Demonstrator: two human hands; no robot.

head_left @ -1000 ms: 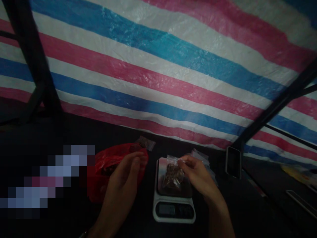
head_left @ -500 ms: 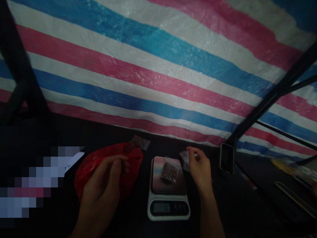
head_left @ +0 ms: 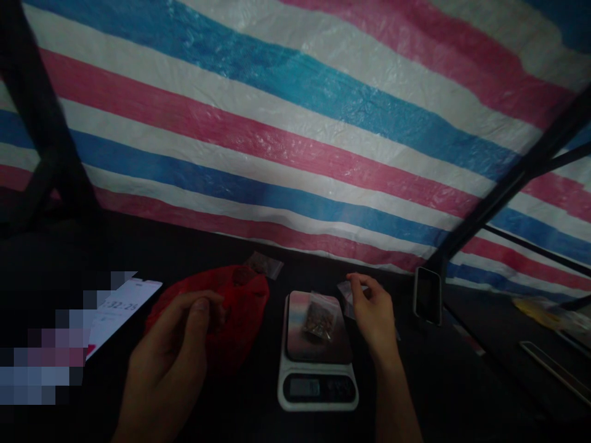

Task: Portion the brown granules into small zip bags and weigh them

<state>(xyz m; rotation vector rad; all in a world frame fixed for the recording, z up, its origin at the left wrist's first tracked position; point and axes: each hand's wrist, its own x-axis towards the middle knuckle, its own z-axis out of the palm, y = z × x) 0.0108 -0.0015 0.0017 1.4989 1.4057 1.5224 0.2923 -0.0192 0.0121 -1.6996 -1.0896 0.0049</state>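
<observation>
A kitchen scale [head_left: 318, 394] with a lit display stands before me. On its metal plate lies a small clear bag of brownish pieces [head_left: 320, 320]. My left hand [head_left: 168, 351] is closed, thumb against curled fingers, over the near left side of a red plastic bag [head_left: 247, 307]; I cannot make out what is in its fingers. To the right of the scale, my right hand [head_left: 373, 311] has thumb and forefinger closed at the upper edge of clear plastic bags [head_left: 347, 298]. Whether it pinches one of them I cannot tell.
Another small filled bag [head_left: 264, 264] lies behind the red bag. A phone [head_left: 427, 295] leans by a dark frame post at right. A lit screen showing digits [head_left: 124, 311] lies at left, partly pixelated. Striped plastic sheeting [head_left: 277, 135] hangs behind the dark table.
My left hand has drawn back left and slightly toward me, away from the red bag's opening. My right hand stays about where it was. More of the lit screen shows.
</observation>
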